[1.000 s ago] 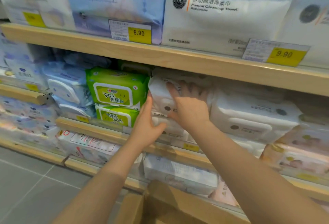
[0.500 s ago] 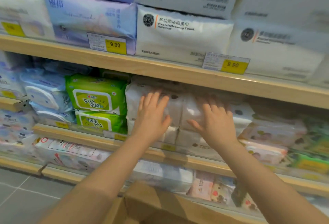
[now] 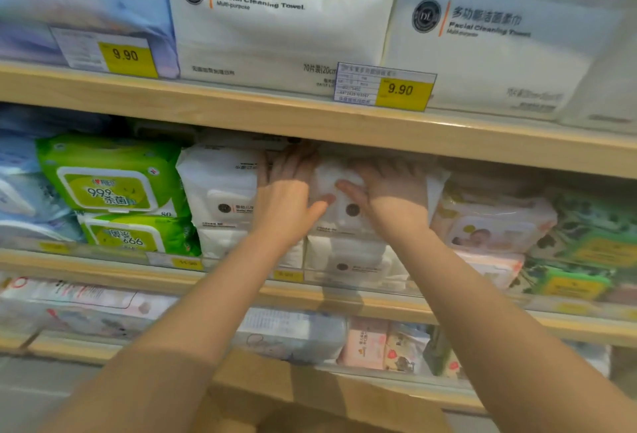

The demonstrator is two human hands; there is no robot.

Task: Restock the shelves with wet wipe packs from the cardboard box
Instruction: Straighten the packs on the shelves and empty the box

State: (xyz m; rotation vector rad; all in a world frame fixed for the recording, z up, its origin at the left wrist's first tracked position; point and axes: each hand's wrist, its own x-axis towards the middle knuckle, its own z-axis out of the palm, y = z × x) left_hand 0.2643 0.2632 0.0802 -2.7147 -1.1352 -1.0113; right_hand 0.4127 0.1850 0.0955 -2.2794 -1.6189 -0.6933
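The white towel pack [image 3: 279,29] on the top shelf reads "DL", "多功能洁面柔巾", "Facial Cleaning Towel", "Multi-purpose" and "70片装". Its neighbour pack [image 3: 482,50] repeats the title, blurred. Two yellow price tags [image 3: 128,56] [image 3: 401,89] read "9.90". The upper green wipe pack [image 3: 110,174] shows "999" and "杀菌"; the lower green pack [image 3: 127,236] shows "666".

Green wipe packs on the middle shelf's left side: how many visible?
2. One large green pack sits on top; a second green pack lies directly beneath it, left of the white packs. More may be hidden behind them.
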